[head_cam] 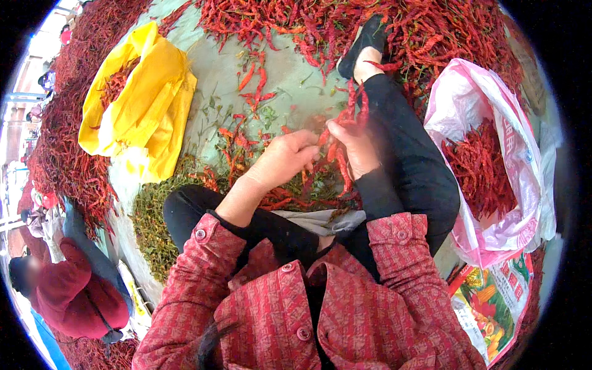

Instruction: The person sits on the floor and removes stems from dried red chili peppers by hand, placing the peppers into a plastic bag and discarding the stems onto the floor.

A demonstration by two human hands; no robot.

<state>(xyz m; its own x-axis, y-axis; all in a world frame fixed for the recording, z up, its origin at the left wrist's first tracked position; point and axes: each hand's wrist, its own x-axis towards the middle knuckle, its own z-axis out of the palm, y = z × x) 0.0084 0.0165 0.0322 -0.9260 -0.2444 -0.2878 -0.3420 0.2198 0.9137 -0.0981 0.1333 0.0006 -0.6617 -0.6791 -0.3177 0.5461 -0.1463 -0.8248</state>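
Several dried red chili peppers (352, 102) are held in my right hand (357, 145), which is above my lap and partly blurred. Just to its left, my left hand (289, 155) has its fingers bent towards the same chilies; whether it grips a pepper or a stem cannot be told. Below both hands, loose chilies (282, 198) and green stems lie between my legs, by a grey cloth (314, 221). More red peppers (261, 83) are scattered on the pale floor (286, 60) ahead.
A yellow sack (159, 108) with chilies stands at the left, a pink-and-white sack (520, 180) of chilies at the right. Chili heaps (444, 32) lie ahead and far left. A stem pile (155, 226) is by my left knee. Another person (78, 296) sits at lower left.
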